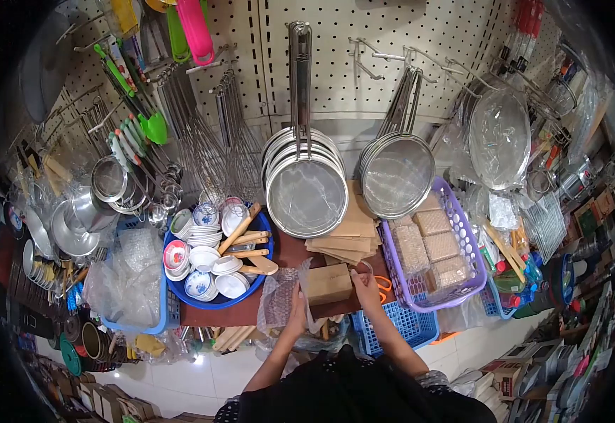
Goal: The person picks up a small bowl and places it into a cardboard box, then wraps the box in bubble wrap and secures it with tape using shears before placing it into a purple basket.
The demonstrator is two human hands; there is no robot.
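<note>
Just right of the blue basin (212, 305) of bowls we see a small cardboard box (329, 283) on the brown shelf. The left hand (297, 310) clutches bubble wrap (277, 299) against its near corner. The right hand (365, 287) has fingers curled on its far end.

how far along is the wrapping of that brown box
Early, it seems. Done: the brown box sits on the shelf with bubble wrap drawn up against its left side. In hand: the left hand grips the wrap and the right hand touches the box's right end. Left: the box's top and front are bare, and the orange scissors lie beside the right hand, not held.
</note>
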